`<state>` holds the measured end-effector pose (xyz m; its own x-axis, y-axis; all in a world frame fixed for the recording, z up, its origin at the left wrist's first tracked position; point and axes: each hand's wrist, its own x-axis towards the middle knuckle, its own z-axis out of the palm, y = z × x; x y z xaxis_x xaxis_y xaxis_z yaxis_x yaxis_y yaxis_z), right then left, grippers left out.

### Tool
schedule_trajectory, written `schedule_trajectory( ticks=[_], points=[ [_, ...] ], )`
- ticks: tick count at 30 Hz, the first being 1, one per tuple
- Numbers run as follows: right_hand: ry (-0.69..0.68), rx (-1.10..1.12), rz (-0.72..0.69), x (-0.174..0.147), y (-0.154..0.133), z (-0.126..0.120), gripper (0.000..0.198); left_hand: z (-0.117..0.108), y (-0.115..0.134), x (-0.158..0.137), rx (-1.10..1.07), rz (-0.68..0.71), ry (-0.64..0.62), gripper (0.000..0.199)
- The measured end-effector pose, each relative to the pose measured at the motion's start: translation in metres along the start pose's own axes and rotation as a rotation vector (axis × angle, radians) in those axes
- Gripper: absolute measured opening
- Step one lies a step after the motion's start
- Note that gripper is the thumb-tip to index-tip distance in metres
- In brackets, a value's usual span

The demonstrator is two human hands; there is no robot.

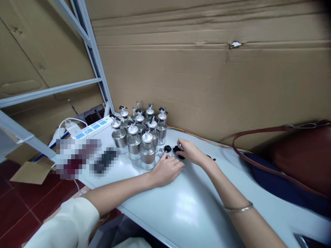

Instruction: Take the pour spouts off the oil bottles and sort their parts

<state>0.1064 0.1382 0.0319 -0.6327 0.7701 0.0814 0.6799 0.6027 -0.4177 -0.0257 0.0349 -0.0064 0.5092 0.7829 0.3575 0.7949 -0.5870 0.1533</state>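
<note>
My left hand (165,170) rests low over the white table with its fingers curled. A small shiny metal bit shows at its fingertips, too small to name. My right hand (190,151) bends down beside it, fingers drawn together at a black round part (178,150); what the fingertips grip is mostly hidden. Another black round part (167,148) lies just left of it. To the left of my hands stands a group of glass bottles with metal bands and silver tops; the nearest bottle (148,153) is close to my left hand.
A white power strip (94,127) with a plugged-in charger (73,129) lies at the left. A metal rack post (97,58) rises behind it. Cardboard (201,79) walls the back. A brown bag (305,155) sits at the right, and a dark device (309,239) at the near right edge.
</note>
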Motion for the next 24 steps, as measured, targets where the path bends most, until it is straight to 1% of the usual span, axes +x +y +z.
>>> schedule_trajectory(
  ticks=[3, 5, 7, 10, 12, 15, 20, 22, 24],
  points=[
    [0.070, 0.043, 0.027, -0.010, -0.002, -0.007, 0.023, -0.006, 0.000, -0.006, -0.090, -0.014, 0.032, 0.019],
    [0.134, 0.063, 0.056, -0.023, -0.005, -0.014, 0.017, -0.010, -0.001, -0.009, -0.143, -0.034, 0.062, 0.019],
    [0.185, 0.096, 0.090, -0.040, -0.009, -0.019, 0.011, -0.011, -0.002, -0.010, -0.218, -0.072, 0.100, 0.024],
    [0.209, 0.221, 0.137, -0.067, -0.015, -0.020, 0.010, -0.010, -0.003, -0.009, -0.450, -0.191, 0.149, 0.037],
    [0.202, 0.321, 0.160, -0.084, -0.017, -0.015, 0.008, -0.008, -0.004, -0.008, -0.590, -0.271, 0.156, 0.048],
    [0.160, 0.406, 0.199, -0.100, -0.017, -0.004, 0.008, -0.007, -0.005, -0.006, -0.651, -0.315, 0.148, 0.056],
    [0.061, 0.458, 0.259, -0.108, -0.016, 0.003, 0.014, -0.006, -0.005, -0.006, -0.689, -0.349, 0.152, 0.056],
    [0.050, 0.416, 0.254, -0.108, -0.017, 0.002, 0.013, -0.005, -0.004, -0.006, -0.689, -0.354, 0.171, 0.054],
    [0.066, 0.353, 0.244, -0.108, -0.017, 0.001, 0.012, -0.005, -0.004, -0.006, -0.667, -0.344, 0.185, 0.050]
  ],
)
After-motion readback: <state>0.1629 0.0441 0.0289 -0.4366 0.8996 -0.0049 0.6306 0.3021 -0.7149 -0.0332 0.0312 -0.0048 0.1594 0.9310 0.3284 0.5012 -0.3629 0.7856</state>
